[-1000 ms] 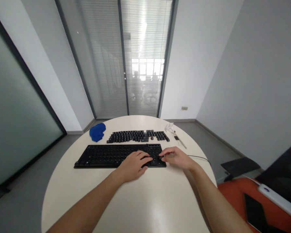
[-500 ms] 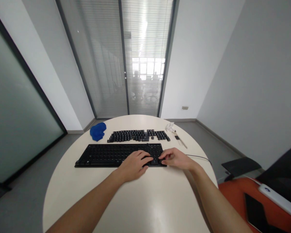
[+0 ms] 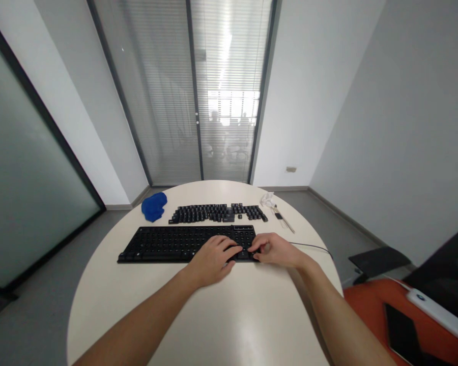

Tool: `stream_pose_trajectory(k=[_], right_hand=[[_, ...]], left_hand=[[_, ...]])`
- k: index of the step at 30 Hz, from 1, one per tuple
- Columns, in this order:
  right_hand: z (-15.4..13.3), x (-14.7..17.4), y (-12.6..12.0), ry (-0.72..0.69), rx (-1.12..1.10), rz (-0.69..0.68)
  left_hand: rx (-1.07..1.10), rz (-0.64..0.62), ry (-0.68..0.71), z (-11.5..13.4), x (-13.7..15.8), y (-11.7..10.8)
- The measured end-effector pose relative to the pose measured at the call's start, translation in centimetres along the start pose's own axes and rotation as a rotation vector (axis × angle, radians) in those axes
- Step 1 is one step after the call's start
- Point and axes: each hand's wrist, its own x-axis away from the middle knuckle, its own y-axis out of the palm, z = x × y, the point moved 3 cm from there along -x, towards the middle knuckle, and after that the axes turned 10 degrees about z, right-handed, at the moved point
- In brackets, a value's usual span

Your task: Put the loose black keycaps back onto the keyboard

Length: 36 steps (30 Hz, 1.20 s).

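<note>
A black keyboard [image 3: 164, 244] with its keycaps off over most of its face lies across the round table. My left hand [image 3: 216, 259] rests on its right part, fingers spread over the keys and holding nothing. At the lower right corner, my right hand [image 3: 277, 250] has thumb and index finger pinched around a small black piece that looks like a keycap [image 3: 256, 251], partly hidden by the fingers. Behind the keyboard, loose black keycaps [image 3: 200, 213] are laid out in rows.
A blue cloth [image 3: 153, 206] lies at the back left of the table [image 3: 221, 325]. Crumpled white tissue [image 3: 267, 199] and a thin brush-like tool [image 3: 285, 219] are at the back right. The keyboard's cable [image 3: 313, 246] trails right. An orange chair seat [image 3: 370, 305] holds a dark phone [image 3: 402, 330].
My right hand has shifted very slightly left at the keyboard's corner. The left fingers have moved a little to the right; the keyboard stays put.
</note>
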Motion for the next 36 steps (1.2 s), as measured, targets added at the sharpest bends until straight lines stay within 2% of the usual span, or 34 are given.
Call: stream_pose_trajectory(k=[4, 11, 15, 23, 36], right_hand=[[0.1, 0.0, 0.1, 0.037, 0.036, -0.001], [-0.4, 0.0, -0.2, 0.141, -0.030, -0.025], [-0.6, 0.0, -0.8, 0.095, 0.058, 0.034], [0.6, 0.0, -0.4, 0.099, -0.046, -0.016], [0.2, -0.2, -0.5, 0.052, -0.009, -0.052]], left_hand=[[-0.001, 0.018, 0.013, 0.8, -0.3, 0.1], [0.001, -0.033, 0.043, 2.1, -0.6, 0.0], [-0.013, -0.041, 0.037, 2.1, -0.5, 0.1], [-0.003, -0.041, 0.022, 1.7, -0.3, 0.6], [0.025, -0.043, -0.026, 2.0, -0.5, 0.5]])
